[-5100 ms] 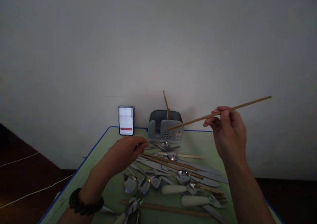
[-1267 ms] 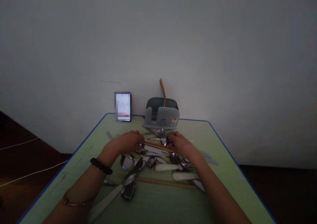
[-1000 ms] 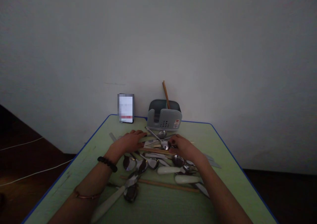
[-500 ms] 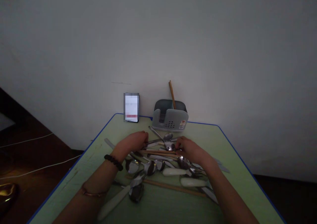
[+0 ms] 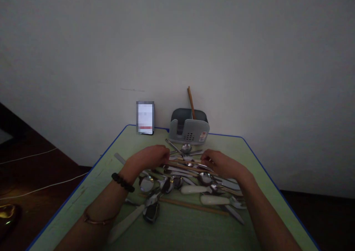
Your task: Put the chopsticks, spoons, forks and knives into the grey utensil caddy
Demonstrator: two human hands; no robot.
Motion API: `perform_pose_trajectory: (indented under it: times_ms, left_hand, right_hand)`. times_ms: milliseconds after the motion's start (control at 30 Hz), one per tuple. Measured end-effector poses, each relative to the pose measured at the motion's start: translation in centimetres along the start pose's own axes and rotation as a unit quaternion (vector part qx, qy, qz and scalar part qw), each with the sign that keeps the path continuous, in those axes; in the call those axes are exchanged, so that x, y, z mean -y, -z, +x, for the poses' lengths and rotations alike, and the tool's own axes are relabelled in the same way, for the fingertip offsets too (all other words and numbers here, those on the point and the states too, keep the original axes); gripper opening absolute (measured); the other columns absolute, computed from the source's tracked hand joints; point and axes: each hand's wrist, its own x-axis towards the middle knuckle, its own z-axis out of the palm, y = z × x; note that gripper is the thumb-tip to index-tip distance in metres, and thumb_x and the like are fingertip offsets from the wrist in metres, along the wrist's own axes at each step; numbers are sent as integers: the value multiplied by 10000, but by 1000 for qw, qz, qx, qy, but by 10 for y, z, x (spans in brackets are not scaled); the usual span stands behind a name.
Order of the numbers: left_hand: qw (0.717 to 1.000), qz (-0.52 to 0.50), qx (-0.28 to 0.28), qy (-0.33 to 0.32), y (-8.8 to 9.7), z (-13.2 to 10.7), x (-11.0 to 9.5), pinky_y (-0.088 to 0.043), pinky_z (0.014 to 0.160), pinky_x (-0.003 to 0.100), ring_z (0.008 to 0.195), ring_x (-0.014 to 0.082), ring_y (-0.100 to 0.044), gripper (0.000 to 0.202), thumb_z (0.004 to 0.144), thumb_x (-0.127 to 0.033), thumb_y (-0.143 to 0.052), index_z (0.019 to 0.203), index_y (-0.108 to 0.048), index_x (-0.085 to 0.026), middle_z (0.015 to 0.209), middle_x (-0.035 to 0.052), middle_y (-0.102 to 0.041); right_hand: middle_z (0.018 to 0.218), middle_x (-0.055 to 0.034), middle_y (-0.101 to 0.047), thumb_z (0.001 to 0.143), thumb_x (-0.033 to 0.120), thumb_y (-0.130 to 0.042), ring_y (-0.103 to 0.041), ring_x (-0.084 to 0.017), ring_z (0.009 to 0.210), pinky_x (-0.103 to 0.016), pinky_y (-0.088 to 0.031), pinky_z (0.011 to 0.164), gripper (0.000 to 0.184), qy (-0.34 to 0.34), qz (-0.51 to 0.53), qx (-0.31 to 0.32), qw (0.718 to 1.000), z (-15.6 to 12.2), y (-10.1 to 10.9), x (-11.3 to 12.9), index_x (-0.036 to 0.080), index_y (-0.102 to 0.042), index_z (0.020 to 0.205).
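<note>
Above a pile of mixed cutlery, my left hand is closed on the left ends of wooden chopsticks. The right ends of the chopsticks run to my right hand, whose fingers are curled in a pinch on them. Behind the chopsticks lie a metal spoon and other metal pieces. Nearer me are several spoons, among them a round one, and forks with white handles. A separate chopstick lies across the front. My fingertips are partly hidden.
A grey cutlery holder stands at the table's back edge with wooden chopsticks upright in it. To its left a phone leans on the wall. The green table has a blue rim. White cables lie at the left.
Both hands have lifted the chopsticks slightly off the pile. My right hand has shifted a little to the right, and the view has tilted slightly.
</note>
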Motion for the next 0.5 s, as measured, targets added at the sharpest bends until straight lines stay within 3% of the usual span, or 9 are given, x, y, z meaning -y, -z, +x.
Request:
perform_pose_trajectory:
  times_ms: [233,500]
  left_hand:
    - [998,-17,-60,-10,8,-2,0,-419,667,247,772,161,-576,150,831,-219,-493,920,-603,-169,903,45,-655]
    - [988,-39,-122,-87,23,-9,-10,-405,662,228,740,141,-577,204,887,-272,-478,906,-653,-170,830,32,-667]
  right_hand:
    - [684,-36,-610,869,240,-411,-502,-138,608,-249,-384,583,226,35,54,-18,998,-9,16,-8,152,-581,750]
    - [676,-3,-572,886,387,-437,-471,-122,598,-230,-359,551,317,69,90,-2,994,-13,21,3,153,-651,872]
